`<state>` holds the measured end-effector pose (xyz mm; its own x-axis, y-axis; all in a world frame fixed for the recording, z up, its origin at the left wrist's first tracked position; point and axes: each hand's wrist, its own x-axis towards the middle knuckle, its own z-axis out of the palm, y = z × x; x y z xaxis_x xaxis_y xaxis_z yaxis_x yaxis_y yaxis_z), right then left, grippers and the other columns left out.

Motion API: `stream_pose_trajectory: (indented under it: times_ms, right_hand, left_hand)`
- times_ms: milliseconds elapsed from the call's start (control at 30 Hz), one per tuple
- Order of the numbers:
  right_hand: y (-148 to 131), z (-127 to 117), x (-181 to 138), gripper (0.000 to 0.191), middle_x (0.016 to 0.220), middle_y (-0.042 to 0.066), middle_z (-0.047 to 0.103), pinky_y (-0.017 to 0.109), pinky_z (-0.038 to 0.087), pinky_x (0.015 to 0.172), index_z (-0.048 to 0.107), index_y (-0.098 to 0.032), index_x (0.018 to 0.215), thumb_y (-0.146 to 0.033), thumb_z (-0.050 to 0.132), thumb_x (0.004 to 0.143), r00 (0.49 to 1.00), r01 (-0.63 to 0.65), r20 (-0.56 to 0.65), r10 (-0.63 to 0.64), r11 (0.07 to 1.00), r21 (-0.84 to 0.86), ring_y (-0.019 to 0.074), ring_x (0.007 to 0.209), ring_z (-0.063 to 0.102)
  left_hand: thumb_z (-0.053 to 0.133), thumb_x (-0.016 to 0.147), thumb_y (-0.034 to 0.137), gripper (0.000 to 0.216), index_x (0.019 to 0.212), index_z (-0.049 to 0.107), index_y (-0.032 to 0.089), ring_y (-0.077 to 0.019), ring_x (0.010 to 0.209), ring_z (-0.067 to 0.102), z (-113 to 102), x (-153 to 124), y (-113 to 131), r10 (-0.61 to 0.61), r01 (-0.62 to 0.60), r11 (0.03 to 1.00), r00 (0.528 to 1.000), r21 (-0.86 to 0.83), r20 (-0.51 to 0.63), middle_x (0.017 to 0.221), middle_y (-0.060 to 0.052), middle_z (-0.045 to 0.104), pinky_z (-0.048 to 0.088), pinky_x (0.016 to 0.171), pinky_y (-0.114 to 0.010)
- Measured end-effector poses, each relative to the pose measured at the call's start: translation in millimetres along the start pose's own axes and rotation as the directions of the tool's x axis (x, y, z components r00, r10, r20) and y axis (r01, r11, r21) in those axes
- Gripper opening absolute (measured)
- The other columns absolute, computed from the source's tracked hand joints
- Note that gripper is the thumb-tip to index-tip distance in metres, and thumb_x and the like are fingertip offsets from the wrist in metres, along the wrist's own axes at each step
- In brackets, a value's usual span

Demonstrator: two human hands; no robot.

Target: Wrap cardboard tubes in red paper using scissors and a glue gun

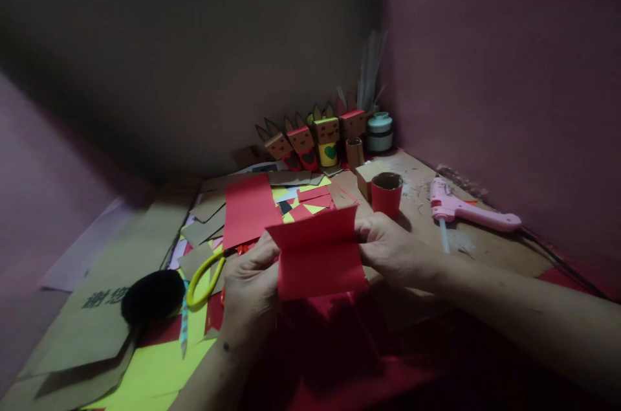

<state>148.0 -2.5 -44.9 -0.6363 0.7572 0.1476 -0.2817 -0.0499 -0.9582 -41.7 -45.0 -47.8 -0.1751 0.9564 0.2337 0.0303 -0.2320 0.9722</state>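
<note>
A red sheet of paper (pixel 317 268) with a lengthwise fold is held up between both hands, its upper flap raised. My left hand (pixel 252 275) grips its left edge, thumb near the fold. My right hand (pixel 388 246) pinches the right edge; some fingers are hidden behind the paper. Scissors with yellow handles (pixel 206 281) lie just left of my left hand, beside a patterned pencil (pixel 184 327). Beyond my right hand stand a red paper-covered tube (pixel 387 196) and a small cardboard box (pixel 369 176).
Several cardboard box-headed figures (pixel 327 133) line the back near a teal jar (pixel 380 133). A pink glue gun (pixel 460 207) lies at right. A red sheet (pixel 250 210) and paper scraps cover the left middle; a black fuzzy object (pixel 152 298) sits at left.
</note>
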Motion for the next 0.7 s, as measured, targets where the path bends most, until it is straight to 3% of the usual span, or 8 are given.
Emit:
stream_pose_trajectory:
  times_ms: [100,300,367,567,700]
  right_hand:
    - [1.2,-0.9,0.1,0.013,0.080,0.001,0.074,0.027,0.056,0.075,0.078,-0.022,0.091,-0.026,0.070,0.082,1.000,-0.005,-0.003,0.005,1.000,-0.009,0.0130,0.076,0.067]
    - [3.9,-2.8,-0.8,0.019,0.082,0.001,0.075,0.033,0.056,0.079,0.078,-0.023,0.095,-0.035,0.071,0.083,0.999,0.043,-0.012,-0.044,0.994,-0.104,0.0148,0.078,0.067]
    - [3.9,-2.6,-1.1,0.017,0.086,0.001,0.076,0.033,0.055,0.082,0.078,-0.024,0.095,-0.033,0.070,0.083,0.997,0.082,0.002,-0.082,0.991,-0.105,0.0143,0.079,0.067]
    - [5.1,-2.7,-1.7,0.017,0.092,0.001,0.076,0.037,0.055,0.089,0.077,-0.026,0.097,-0.028,0.069,0.082,0.990,0.135,-0.021,-0.138,0.986,-0.102,0.0154,0.084,0.068]
    - [6.6,-3.1,-1.0,0.015,0.095,0.002,0.076,0.040,0.054,0.094,0.078,-0.024,0.091,-0.031,0.075,0.078,0.994,0.096,-0.050,-0.098,0.994,-0.046,0.0169,0.089,0.069]
  left_hand:
    - [0.078,0.068,0.017,0.018,0.085,0.081,0.022,-0.0302,0.105,0.067,-1.2,2.1,-2.6,-0.007,0.008,1.000,0.999,-0.009,0.050,0.096,-0.006,0.078,0.055,0.091,-0.040]
    - [0.082,0.063,0.015,0.023,0.085,0.080,0.021,-0.0234,0.065,0.070,-4.6,2.9,-11.0,-0.047,0.047,0.999,0.997,-0.004,0.068,0.076,-0.005,0.077,0.060,0.067,-0.038]
    - [0.083,0.063,0.016,0.022,0.084,0.080,0.021,-0.0221,0.062,0.068,-2.8,1.4,-9.8,-0.035,0.035,0.999,0.998,0.002,0.052,0.075,-0.005,0.077,0.060,0.062,-0.036]
    - [0.082,0.066,0.022,0.016,0.083,0.080,0.023,-0.0259,0.078,0.070,4.6,-3.2,-2.0,0.003,-0.001,0.997,1.000,0.071,-0.028,0.085,-0.007,0.077,0.060,0.062,-0.034]
    - [0.081,0.067,0.021,0.016,0.083,0.079,0.022,-0.0283,0.092,0.070,6.7,-2.2,-0.2,0.004,-0.004,0.999,1.000,0.044,0.014,0.094,-0.008,0.077,0.060,0.080,-0.040]
